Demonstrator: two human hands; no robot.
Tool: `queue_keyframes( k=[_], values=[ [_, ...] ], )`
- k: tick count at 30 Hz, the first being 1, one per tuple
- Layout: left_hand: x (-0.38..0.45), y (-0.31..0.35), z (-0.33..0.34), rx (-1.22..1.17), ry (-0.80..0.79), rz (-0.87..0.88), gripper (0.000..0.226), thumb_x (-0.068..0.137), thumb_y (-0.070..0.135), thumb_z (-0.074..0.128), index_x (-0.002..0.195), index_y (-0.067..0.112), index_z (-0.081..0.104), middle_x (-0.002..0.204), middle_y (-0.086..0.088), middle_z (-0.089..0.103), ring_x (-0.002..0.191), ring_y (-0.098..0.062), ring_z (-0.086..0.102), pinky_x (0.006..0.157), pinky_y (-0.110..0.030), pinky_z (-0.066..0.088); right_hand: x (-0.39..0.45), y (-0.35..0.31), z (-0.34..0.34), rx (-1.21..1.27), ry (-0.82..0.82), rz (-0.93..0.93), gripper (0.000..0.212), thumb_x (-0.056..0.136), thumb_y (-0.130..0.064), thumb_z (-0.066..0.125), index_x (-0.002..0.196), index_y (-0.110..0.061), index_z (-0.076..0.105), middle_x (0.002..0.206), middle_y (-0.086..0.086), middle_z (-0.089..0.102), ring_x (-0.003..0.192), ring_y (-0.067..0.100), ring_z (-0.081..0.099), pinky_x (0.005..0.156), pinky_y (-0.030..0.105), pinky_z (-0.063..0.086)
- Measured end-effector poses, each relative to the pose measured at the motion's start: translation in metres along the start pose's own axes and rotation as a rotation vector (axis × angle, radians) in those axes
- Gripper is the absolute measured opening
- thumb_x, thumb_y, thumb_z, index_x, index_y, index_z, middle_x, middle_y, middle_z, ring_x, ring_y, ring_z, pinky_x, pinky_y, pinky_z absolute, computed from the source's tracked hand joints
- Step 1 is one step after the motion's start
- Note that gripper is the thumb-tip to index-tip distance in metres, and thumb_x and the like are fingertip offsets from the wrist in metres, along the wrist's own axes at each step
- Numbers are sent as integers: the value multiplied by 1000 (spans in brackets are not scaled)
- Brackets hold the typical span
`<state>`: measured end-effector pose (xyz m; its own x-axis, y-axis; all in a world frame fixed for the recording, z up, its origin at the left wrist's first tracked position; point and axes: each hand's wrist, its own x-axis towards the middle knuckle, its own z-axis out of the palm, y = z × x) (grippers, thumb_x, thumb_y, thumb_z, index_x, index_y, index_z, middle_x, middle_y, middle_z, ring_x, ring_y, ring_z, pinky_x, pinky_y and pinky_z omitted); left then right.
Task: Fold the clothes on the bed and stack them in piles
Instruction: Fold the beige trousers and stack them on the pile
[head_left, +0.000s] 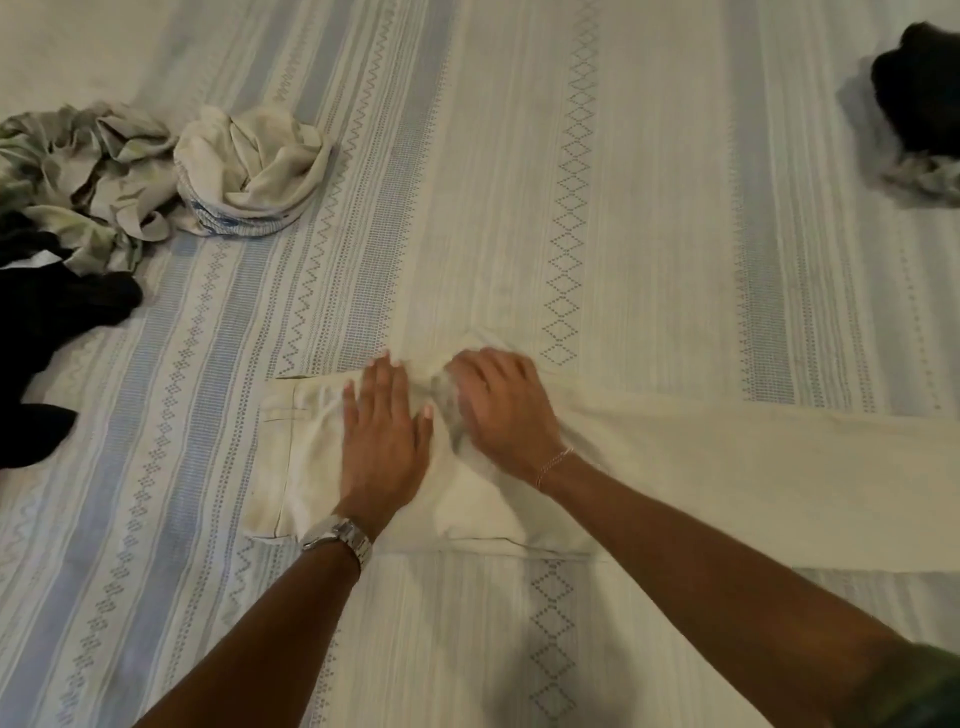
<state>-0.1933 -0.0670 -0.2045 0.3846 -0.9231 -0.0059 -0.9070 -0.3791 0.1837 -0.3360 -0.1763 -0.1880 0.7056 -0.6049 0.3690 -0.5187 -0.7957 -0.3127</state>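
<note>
Both of my forearms reach out over the bed, with its pale blue and cream striped cover. On my left wrist sits a metal watch; a thin bracelet circles my right wrist. Cream trousers lie flat across the near part of the bed, waistband toward the left, legs running off toward the right edge. My left hand rests flat on the seat of the trousers, its fingers straight and a little spread, pressing the cloth down. Just beside it, my right hand bends its fingers down into a bunched fold at the crotch, gripping that bit of cloth.

Farther off, by the left edge, black clothes lie in a dark heap. Beyond them is a crumpled green-and-white patterned garment, touching a rumpled cream garment with a blue-patterned band. Well apart, at the far right edge, a black garment sits on a scrap of pale patterned cloth.
</note>
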Motion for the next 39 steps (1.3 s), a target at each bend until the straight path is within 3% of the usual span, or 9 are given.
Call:
queue_keyframes(
  k=[4, 8, 14, 19, 22, 25, 32, 36, 39],
  values=[
    [-31, 60, 10, -31, -48, 218, 55, 100, 26, 31, 146, -2, 42, 155, -25, 40, 143, -38, 39, 119, -59, 28, -71, 1, 0, -27, -268, 56, 48, 98, -27, 51, 141, -5, 54, 147, 11, 55, 136, 26, 49, 115, 43, 37],
    [-41, 49, 31, 18, -240, 150, 86, 96, 64, 32, 161, 10, 16, 170, -12, 4, 156, -30, 9, 123, -59, 15, -116, 35, -15, -77, -494, 69, 64, 108, -53, 25, 162, -19, 24, 170, 3, 15, 158, 22, 8, 126, 48, 12],
    [-31, 60, 23, 192, -347, 56, 128, 64, 102, 31, 162, 28, -9, 168, -3, -23, 155, -31, -16, 109, -80, 1, -176, 124, -72, -192, -483, 349, 74, 101, -69, 27, 163, -28, 19, 171, -2, 9, 158, 23, 6, 125, 56, 9],
    [-31, 120, 24, 246, -303, -153, 114, 77, 91, 18, 163, 18, 2, 168, -18, -4, 154, -42, -6, 108, -82, 2, -215, 186, -112, -249, -459, 534, 78, 101, -69, 22, 164, -25, 9, 171, 2, 3, 158, 24, -2, 125, 56, 0],
    [-39, 204, 41, 171, -295, 3, 94, 92, 71, 17, 161, 8, 10, 167, -25, 0, 153, -45, 4, 113, -75, 12, -210, 176, -109, -156, -472, 381, 80, 103, -63, 26, 163, -12, 11, 171, 11, 3, 158, 26, -4, 125, 57, 4],
    [-52, 269, 66, 61, -286, 162, 78, 99, 59, 22, 162, 19, 1, 168, -17, -9, 155, -42, -5, 114, -73, 17, -219, 179, -109, -107, -484, 246, 70, 107, -56, 21, 163, -16, 12, 171, 2, 7, 158, 17, -4, 126, 53, 7],
    [-46, 274, 65, 127, -325, 66, 97, 79, 93, 28, 158, 48, -8, 168, 13, -18, 155, -22, -16, 102, -86, 6, -282, 285, -165, -171, -462, 406, 67, 107, -57, 25, 164, -23, 14, 171, -5, 9, 158, 16, 5, 127, 49, 6],
    [-49, 315, 72, 102, -298, -69, 97, 88, 85, 17, 161, 28, -12, 168, -5, -18, 156, -31, -12, 108, -83, 13, -295, 303, -179, -182, -440, 498, 69, 107, -55, 27, 164, -21, 9, 171, 0, 6, 158, 19, 2, 127, 48, -1],
    [-57, 368, 88, 65, -288, 63, 85, 97, 70, 6, 162, 17, -4, 168, -15, -14, 156, -32, -8, 115, -72, 17, -298, 305, -182, -140, -466, 410, 68, 107, -55, 24, 164, -21, 8, 171, 1, 1, 158, 19, -3, 127, 51, -1]
  ],
)
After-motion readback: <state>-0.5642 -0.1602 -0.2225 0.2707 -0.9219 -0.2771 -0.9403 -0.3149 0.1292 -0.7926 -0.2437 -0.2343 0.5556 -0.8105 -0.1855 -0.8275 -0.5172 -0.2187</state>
